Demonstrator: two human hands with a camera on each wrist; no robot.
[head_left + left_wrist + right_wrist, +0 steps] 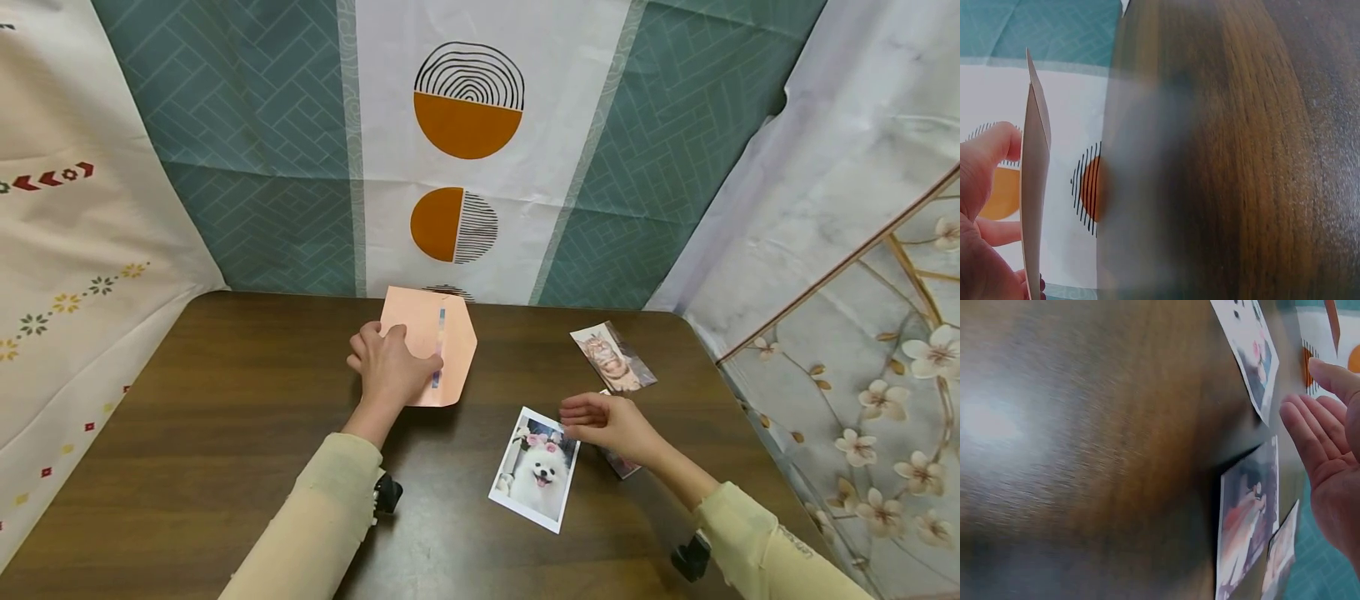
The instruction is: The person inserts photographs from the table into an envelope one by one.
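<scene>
A peach-coloured envelope [460, 354] with a pointed flap and a shiny bluish strip is in my left hand [393, 367]. My thumb lies across its face by the strip, and my fingers reach over its left edge. The left wrist view catches the envelope [1035, 175] edge-on, raised off the table. My right hand [609, 423] hovers with relaxed fingers and holds nothing. Below its fingertips lies a white-bordered photo of a fluffy white dog [542, 477]. A second picture card [1246, 519] is partly hidden under the right hand in the head view.
A card with a cat picture [611, 360], in a clear sleeve, lies farther back at the right on the dark wooden table [247, 433]. Patterned cloths hang along the back [277, 233] and both sides. A small dark device sits on each wrist.
</scene>
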